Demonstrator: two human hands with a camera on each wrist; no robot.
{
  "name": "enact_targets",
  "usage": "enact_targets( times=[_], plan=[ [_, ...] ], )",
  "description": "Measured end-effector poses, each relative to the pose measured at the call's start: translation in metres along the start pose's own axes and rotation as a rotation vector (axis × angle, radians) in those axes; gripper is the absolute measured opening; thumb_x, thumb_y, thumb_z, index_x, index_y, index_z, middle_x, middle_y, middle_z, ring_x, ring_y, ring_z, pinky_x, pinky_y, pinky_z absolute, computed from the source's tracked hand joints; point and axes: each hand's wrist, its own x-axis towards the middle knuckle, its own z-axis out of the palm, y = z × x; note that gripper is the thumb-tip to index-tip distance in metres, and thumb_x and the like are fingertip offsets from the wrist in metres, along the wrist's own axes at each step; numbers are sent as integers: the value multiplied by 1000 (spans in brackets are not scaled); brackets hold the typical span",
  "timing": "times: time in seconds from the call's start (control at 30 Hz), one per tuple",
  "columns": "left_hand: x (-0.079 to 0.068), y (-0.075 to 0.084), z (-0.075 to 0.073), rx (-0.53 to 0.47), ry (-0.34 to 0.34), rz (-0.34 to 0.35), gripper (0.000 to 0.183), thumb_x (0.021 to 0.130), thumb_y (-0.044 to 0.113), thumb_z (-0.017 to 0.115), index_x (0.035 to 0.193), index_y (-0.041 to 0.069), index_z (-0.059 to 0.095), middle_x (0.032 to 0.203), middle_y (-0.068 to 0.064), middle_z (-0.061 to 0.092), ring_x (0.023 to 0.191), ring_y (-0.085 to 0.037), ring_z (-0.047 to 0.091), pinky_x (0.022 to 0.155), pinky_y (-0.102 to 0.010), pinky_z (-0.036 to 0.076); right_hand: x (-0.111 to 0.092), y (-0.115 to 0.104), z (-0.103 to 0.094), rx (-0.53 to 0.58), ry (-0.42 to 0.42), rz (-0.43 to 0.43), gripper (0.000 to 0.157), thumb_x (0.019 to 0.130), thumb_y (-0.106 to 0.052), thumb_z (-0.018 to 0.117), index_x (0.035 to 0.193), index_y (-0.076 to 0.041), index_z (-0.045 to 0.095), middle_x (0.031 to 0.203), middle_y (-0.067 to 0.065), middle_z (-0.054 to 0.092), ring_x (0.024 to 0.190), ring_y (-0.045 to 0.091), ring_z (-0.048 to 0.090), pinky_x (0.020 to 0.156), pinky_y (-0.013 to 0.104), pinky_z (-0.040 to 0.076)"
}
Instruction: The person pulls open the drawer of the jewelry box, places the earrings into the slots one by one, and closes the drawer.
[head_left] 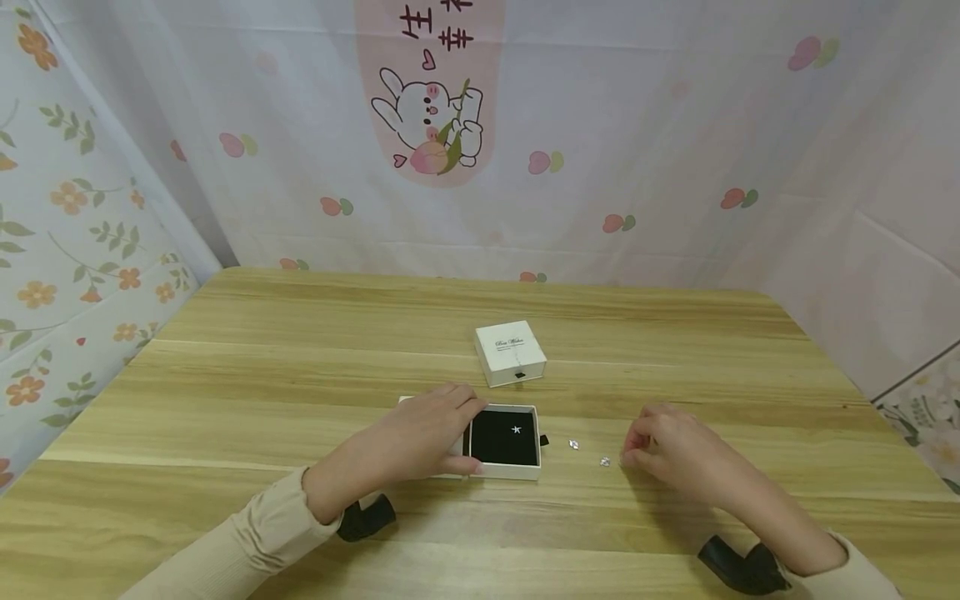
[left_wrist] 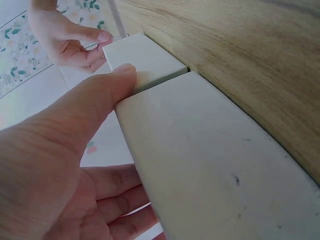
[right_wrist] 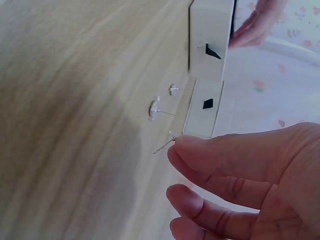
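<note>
- Head view: the left hand [head_left: 423,433] grips the open white box [head_left: 513,472], its black lining bearing a star-shaped piece [head_left: 516,430].
- Right hand [head_left: 671,446], nearer the table's [head_left: 300,358] right edge, pinches a small stud [right_wrist: 164,146].
- Two sparkly earrings [head_left: 573,445] lie between them.
- Closed box [head_left: 512,346] sits nearer the table's far edge.

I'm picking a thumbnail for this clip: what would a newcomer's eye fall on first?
Probably the open white box around the middle of the wooden table, held by the left grip, a small star-shaped piece bright on its black lining. Next, to its right, the right grip pinching a tiny pinned piece near two sparkling bits. Behind the table, the rabbit drawing on the hanging cloth draws the eye too.
</note>
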Motion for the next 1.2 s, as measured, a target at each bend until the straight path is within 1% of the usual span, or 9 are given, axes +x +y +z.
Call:
enact_targets(
  times=[0.13,0.3,0.4,0.57,0.73,0.93,1.2],
  plan=[
    [0,0,0,3,-6,-5,66,82,47,65,127,1,51,121,-8,54,113,-21,50,98,-33,42,2,0,-2,-4,22,-32,14,77,-16,74,69,-20,63,72,-10,51,69,6,43,58,25,38],
    [1,1,-1,6,-9,-11,67,82,47,65,127,0,51,121,-9,54,114,-21,50,98,-33,42,6,-3,-6,8,37,-51,14,78,-12,72,70,-19,63,72,-9,52,70,7,45,58,24,39],
    [2,1,-1,5,-11,-12,67,81,47,65,127,0,51,122,-9,54,115,-21,50,99,-33,41,8,-6,-9,19,38,-53,14,79,-13,71,70,-20,62,73,-9,52,70,8,46,59,25,38],
    [2,0,-1,-8,-10,-16,67,81,47,66,127,0,51,121,-9,54,115,-21,50,99,-33,41,13,-15,-13,23,51,-52,13,80,-16,70,71,-21,62,74,-9,51,71,9,46,61,26,38],
    [1,1,-1,-7,-9,-13,67,81,47,66,127,0,51,121,-9,54,114,-21,50,99,-33,41,20,-27,-17,29,59,-57,9,80,-17,70,74,-19,64,77,-8,53,73,11,49,62,26,40],
    [1,1,-1,1,-10,-12,67,81,47,66,127,1,51,121,-8,54,114,-21,50,99,-33,42,28,-40,-19,20,65,-94,8,80,-18,71,76,-19,64,77,-8,53,76,13,49,63,26,39],
    [2,1,0,-5,-8,-20,67,81,47,66,127,1,51,123,-9,53,116,-21,49,100,-33,41,39,-55,-14,93,62,-110,9,80,-15,71,74,-19,66,75,-8,51,76,15,47,65,27,36]
  ],
)
